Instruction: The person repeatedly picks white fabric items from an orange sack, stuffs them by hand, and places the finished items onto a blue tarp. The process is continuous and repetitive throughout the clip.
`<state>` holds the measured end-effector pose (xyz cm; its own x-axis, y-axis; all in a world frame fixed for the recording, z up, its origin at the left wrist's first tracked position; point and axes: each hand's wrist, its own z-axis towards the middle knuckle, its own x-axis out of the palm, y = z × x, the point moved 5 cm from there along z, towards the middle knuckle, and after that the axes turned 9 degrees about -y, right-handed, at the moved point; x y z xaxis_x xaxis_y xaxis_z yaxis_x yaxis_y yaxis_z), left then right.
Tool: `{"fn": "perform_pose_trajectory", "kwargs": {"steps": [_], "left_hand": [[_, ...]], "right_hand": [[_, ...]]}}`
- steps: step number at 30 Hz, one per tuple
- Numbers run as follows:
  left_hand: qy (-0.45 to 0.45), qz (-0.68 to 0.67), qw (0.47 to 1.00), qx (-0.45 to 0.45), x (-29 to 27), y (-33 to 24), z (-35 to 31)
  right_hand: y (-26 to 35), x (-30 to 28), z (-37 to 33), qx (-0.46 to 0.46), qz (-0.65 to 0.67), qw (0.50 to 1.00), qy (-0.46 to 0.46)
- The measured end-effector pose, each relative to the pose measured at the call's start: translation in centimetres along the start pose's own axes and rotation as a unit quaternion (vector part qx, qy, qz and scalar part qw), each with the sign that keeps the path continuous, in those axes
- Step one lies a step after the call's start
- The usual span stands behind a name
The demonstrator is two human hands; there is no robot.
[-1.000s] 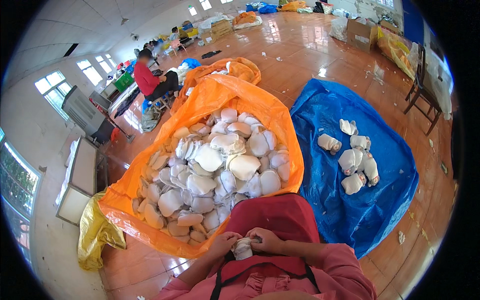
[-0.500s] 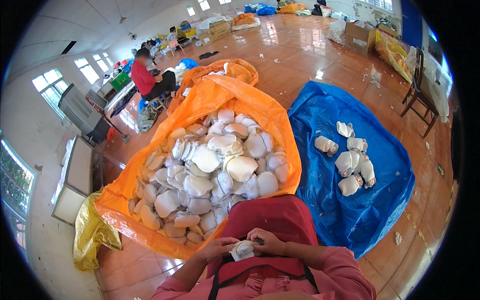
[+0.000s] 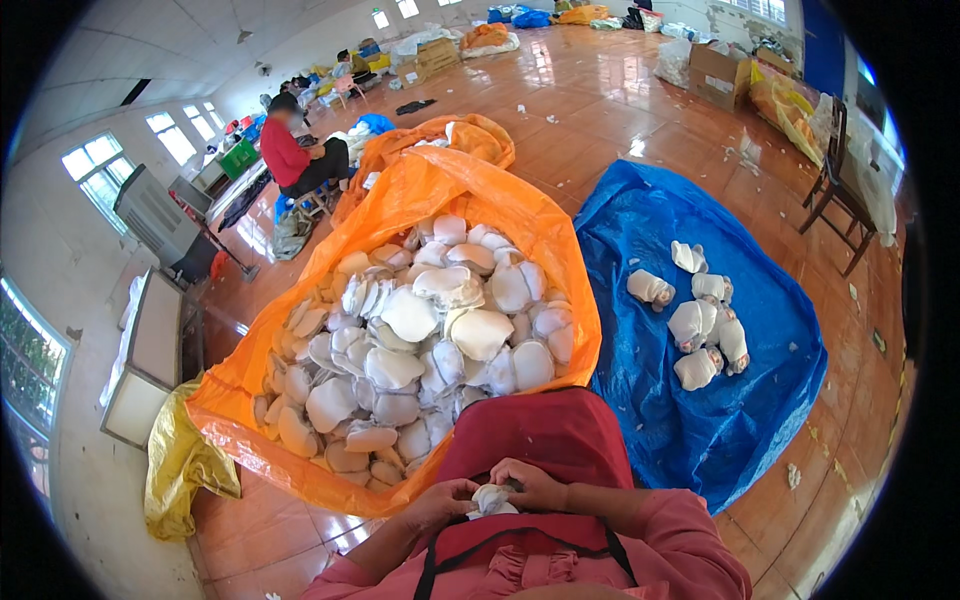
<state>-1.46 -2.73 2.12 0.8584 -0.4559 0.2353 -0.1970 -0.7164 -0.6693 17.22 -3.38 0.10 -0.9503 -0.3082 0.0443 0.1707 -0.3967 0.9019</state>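
Over my lap, both hands hold a small white fabric piece (image 3: 492, 501), bunched between the fingers. My left hand (image 3: 447, 503) grips its left side. My right hand (image 3: 531, 485) has its fingers curled over the upper right side, partly hiding it. A dark red apron (image 3: 545, 430) covers my knees just beyond. In front of me an opened orange sack (image 3: 505, 190) holds a heap of white, rounded pads (image 3: 395, 368). To its right, several white rolled bundles (image 3: 692, 326) lie on a blue plastic sheet (image 3: 640, 215).
A person in red (image 3: 285, 150) sits on a low stool at the far left. A yellow sack (image 3: 190, 470) and a white cabinet (image 3: 145, 390) stand by the left wall. On the right are a wooden chair (image 3: 843, 200) and a cardboard box (image 3: 715, 80). White scraps dot the tiled floor.
My fingers have shifted slightly on the white fabric piece, and less of it shows. The whole view has moved very slightly. The pads and bundles stay where they were.
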Motion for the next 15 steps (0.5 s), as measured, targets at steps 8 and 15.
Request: {"fn": "perform_pose_trajectory", "kwargs": {"steps": [8,15], "left_hand": [[-0.04,0.036,0.998,-0.019,0.5,0.2,0.1],[-0.059,0.075,0.995,0.009,1.2,-1.0,0.3]], "right_hand": [[-0.1,0.3,0.1,0.055,-0.004,0.998,0.027],[-0.8,-0.5,-0.4,0.159,-0.015,0.986,0.043]]}}
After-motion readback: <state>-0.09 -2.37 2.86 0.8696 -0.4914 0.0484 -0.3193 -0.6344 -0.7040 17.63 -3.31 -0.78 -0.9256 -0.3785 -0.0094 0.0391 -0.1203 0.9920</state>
